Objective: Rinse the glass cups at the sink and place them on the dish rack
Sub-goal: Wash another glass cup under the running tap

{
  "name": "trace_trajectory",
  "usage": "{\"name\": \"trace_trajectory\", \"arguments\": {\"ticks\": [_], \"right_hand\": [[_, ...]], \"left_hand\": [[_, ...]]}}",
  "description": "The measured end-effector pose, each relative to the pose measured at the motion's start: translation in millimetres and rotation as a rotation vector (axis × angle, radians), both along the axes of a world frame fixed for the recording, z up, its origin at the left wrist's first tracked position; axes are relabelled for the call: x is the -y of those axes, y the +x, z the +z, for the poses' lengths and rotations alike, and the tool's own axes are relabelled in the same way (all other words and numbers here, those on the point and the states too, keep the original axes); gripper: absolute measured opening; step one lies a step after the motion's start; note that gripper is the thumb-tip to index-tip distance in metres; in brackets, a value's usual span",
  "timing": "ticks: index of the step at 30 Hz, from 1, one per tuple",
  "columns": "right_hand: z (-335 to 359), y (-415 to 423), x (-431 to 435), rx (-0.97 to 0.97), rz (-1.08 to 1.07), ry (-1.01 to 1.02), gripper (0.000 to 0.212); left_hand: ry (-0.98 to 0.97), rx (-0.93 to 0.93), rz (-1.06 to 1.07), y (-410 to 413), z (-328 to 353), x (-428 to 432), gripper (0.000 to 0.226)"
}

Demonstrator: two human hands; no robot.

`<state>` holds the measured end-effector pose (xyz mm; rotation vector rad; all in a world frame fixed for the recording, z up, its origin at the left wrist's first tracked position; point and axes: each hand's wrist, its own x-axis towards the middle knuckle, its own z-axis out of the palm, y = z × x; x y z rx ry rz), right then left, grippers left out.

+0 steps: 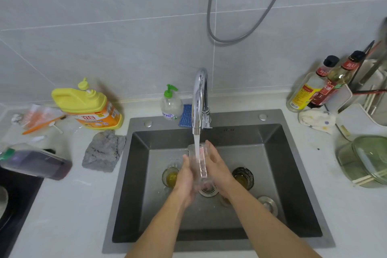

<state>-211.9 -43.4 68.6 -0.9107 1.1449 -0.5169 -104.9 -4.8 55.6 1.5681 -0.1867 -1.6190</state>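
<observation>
**Friend:** Which cup have you got?

**Me:** The clear glass cup (pixel 201 160). It is upright, mouth tipped a little to the far side, right under the faucet (pixel 200 98). The water stream (pixel 196 139) falls into its mouth.

**Friend:** And your hands?

**Me:** They are together with the cup between them, over the middle of the sink (pixel 129 176). My left hand (pixel 185 178) curls round its lower half from the left. My right hand (pixel 217 167) lies against its right side, fingers fairly straight and reaching up toward the rim. I can't tell where my right thumb sits.

**Friend:** What else is in the basin?

**Me:** A glass of yellowish liquid (pixel 170 177) stands just left of my left hand, and a dark glass (pixel 243 177) stands just right of my right wrist. Another glass (pixel 207 191) sits directly under my hands, partly hidden.

**Friend:** And the rack?

**Me:** The dish rack (pixel 345 95) is on the counter at the far right, well apart from the cup, beside the two sauce bottles (pixel 314 90).
</observation>
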Motion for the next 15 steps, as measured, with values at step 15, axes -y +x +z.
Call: {"name": "trace_trajectory", "arguments": {"ticks": [15], "right_hand": [[1.3, 19.5, 10.8, -0.151, -0.238, 0.099, 0.085]], "left_hand": [[-0.162, -0.075, -0.071, -2.6, 13.1, 1.3, 0.059]]}}
